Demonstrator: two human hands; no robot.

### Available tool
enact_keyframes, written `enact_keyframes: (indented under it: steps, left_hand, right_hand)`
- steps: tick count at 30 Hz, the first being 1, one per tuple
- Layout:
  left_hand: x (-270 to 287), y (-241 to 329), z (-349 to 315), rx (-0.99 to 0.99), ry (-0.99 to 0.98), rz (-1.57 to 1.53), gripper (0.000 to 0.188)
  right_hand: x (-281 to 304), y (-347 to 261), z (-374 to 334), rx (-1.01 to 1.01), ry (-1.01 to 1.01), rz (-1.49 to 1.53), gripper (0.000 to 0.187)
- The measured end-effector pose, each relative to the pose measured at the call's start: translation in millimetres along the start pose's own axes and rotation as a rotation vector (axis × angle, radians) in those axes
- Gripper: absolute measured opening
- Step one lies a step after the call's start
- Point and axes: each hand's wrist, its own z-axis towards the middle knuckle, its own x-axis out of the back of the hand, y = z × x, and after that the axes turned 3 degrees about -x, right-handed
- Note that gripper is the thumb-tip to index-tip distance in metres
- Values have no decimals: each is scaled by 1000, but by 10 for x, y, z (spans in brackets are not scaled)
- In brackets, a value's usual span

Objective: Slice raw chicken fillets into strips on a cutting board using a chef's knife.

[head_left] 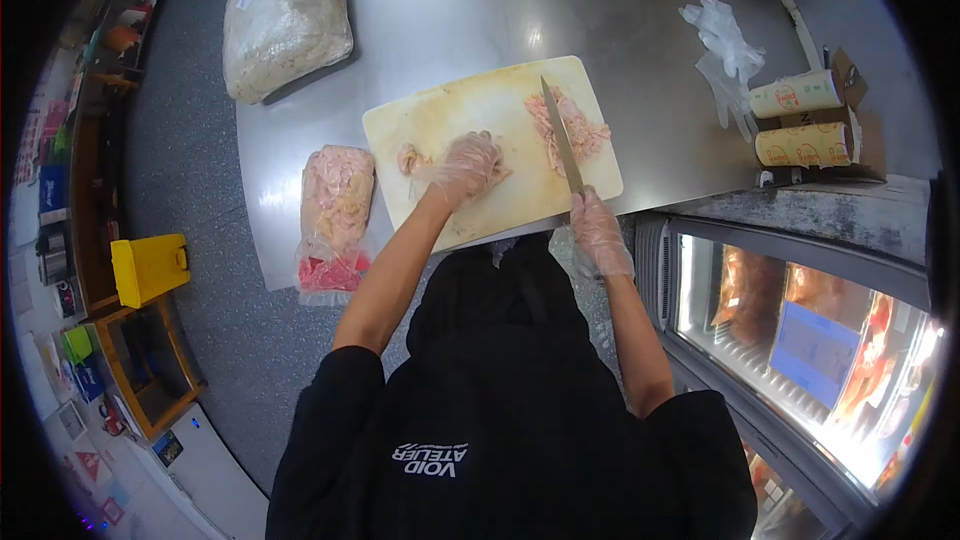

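My right hand (600,235), in a clear plastic glove, is closed round the handle of a long kitchen knife (564,145). Its blade points away from me, over a heap of chopped pale pink raw meat (594,136) on the right of a worn cream cutting board (450,105). At the board's middle, my gloved left hand (470,168) has its fingers curled down on a piece of raw meat (502,176), mostly hidden beneath them. A smaller scrap of meat (409,159) lies just left of that hand.
Left of the board, a clear bag of raw meat (338,190) lies at the steel table's (430,0) edge. A large wrapped bundle (288,25) sits far left. Thin plastic gloves (728,50) and two yellow-wrapped rolls (803,145) lie right, beyond a lit display case (800,340).
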Motion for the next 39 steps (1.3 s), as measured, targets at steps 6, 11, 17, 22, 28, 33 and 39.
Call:
enact_keyframes:
  steps: [6,11,17,22,28,33,39]
  left_hand:
    - [218,7,-31,-117,113,-498,13]
    - [542,346,-139,-42,143,-1013,15]
    - [-101,357,-373,287,416,-1090,26]
    - [-259,440,-697,770,515,-1393,22]
    - [-358,317,-706,103,728,-334,18]
    - [-395,449,-646,-13,530,-321,10]
    - [-329,510,-608,47,455,-257,6]
  right_hand:
    - [-21,95,-192,-105,-41,5,41]
    - [-165,317,-281,-73,53,58,43]
    - [-178,161,-342,-54,8,127,44]
    - [-250,12,-304,-104,-116,90,45]
    - [-471,-77,-281,48,-236,-64,35]
    - [-368,-140,-265,5,-84,-17,32]
    - [-465,-176,-370,24,-159,-65,32]
